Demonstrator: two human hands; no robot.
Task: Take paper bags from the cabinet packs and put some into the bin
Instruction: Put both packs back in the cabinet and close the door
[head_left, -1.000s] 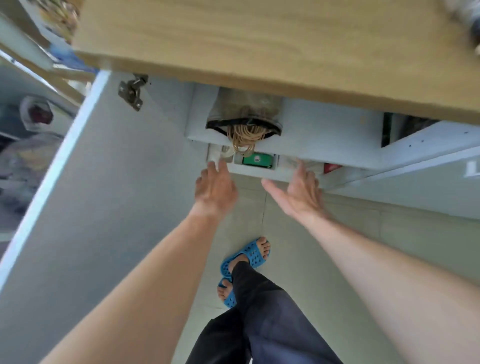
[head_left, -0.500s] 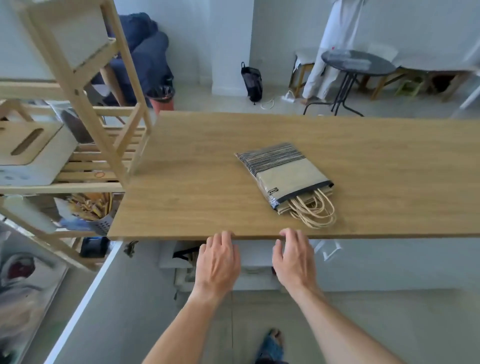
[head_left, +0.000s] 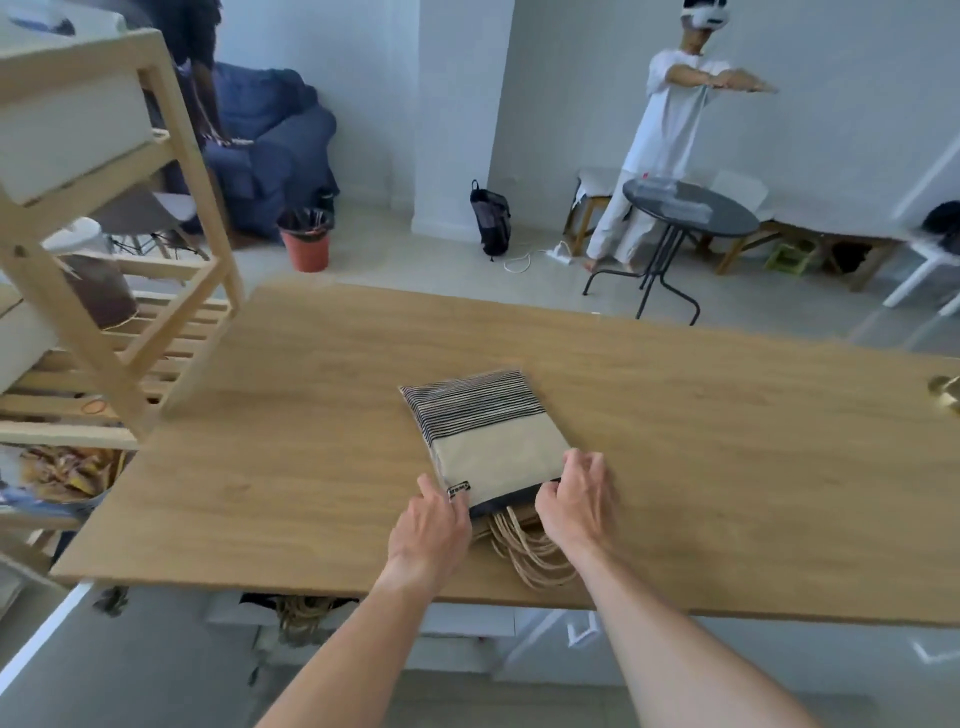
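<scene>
A pack of paper bags, beige with a black-striped far end, lies flat on the wooden countertop. Its twisted paper handles spill out of the near, open end. My left hand rests at the pack's near left corner with thumb and fingers on the edge. My right hand lies on the near right corner, fingers spread over the opening. Under the counter, another pack with handles shows inside the open cabinet.
A wooden shelf rack stands at the counter's left end. Beyond the counter are a red bin, a blue armchair, a black round table and a person in white. The white cabinet door hangs open at lower left.
My view rose from the cabinet under the counter to the countertop. Both hands moved up from the counter's front edge onto the near end of the pack.
</scene>
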